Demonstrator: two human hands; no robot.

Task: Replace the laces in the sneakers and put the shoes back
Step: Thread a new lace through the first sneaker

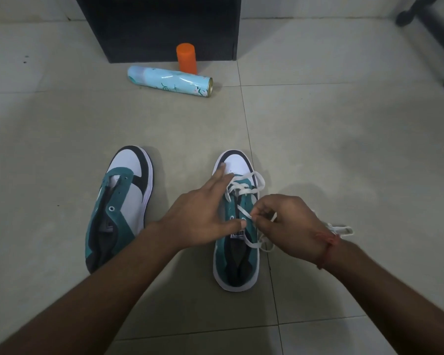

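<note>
**Lacing the right-hand sneaker on the tiled floor**

The pale tiled floor (318, 149) fills the room in front of me, and a dark cabinet (164, 24) stands on it at the far side. Black weight equipment (426, 19) sits in the far right corner.

Two teal, white and dark sneakers stand side by side on the floor with their toes pointing away from the person. The left sneaker (123, 201) has no lace; its eyelets are bare and its tongue lies open. The right sneaker (237, 226) is partly laced with a white lace (244, 188), which crosses the front eyelets, with loose ends trailing off to its right side.

The left hand (203, 216) rests on the right sneaker, its fingers spread wide and straight over the toe and side, the thumb lying near an eyelet. The right hand (290, 226) hovers over the same sneaker, its fingers narrow and pinching a strand of the lace by the middle eyelets. A red thread (327, 249) circles that wrist.

Farther off, a light blue spray can (169, 82) lies on its side, and an orange cap (186, 57) stands just behind it, near the cabinet.
</note>
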